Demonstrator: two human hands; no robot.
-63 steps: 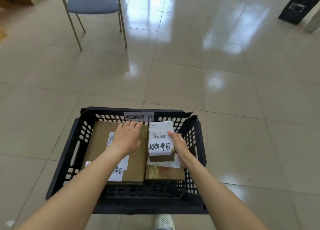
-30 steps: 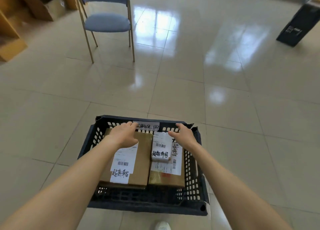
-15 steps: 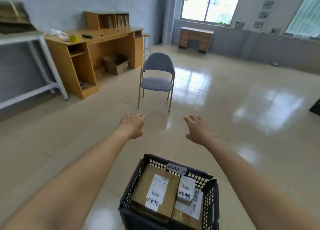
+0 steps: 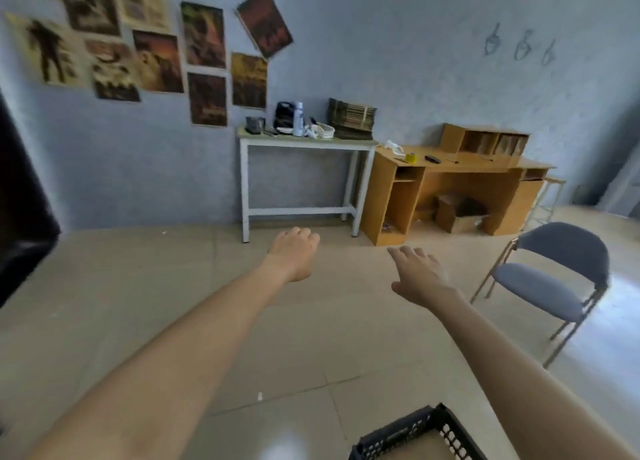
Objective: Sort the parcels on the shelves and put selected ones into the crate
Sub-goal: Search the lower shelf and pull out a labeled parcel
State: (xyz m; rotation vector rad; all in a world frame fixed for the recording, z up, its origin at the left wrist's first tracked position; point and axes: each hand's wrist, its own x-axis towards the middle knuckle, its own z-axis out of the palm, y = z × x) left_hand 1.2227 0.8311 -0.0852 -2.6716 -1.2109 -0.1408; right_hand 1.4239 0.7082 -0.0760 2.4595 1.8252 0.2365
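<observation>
Both hands, left (image 4: 294, 257) and right (image 4: 417, 274), hang loose, holding nothing; crate (image 4: 415, 435) near right, chair (image 4: 550, 279) right, table (image 4: 304, 168) far

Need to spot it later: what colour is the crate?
Black crate, seen in the head view, bottom edge.

I see two bare forearms running up from the near edge, no sleeves, watch, bracelet or glove on either. My left hand (image 4: 294, 255) and right hand (image 4: 417, 274) are bare too, with no rings that I can make out. The frame is a little soft, so finer detail is lost.
</observation>
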